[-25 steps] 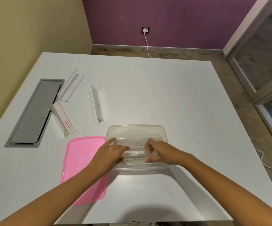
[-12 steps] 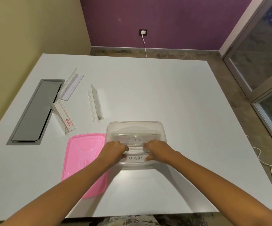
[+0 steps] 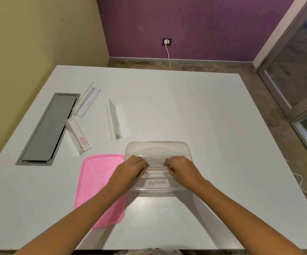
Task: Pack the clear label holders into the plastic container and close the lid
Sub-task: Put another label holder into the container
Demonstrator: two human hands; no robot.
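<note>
A clear plastic container sits on the white table near me. Inside it lie two clear label holders, one marked DOG and one marked ALPHA. My left hand and my right hand are both inside the container, fingers pinched on the two ends of the DOG holder. The pink lid lies flat to the left of the container, partly under my left forearm. Three more label holders lie further left: one with a red tag, a clear one, and another.
A grey recessed cable hatch is set into the table at the left. A yellow wall runs along the left edge. A white cable hangs from a wall socket at the back, and another cable lies on the floor at the right.
Both hands have slid from the ALPHA holder at the container's near side to the DOG holder further in, uncovering the ALPHA label. The camera has tilted slightly.
</note>
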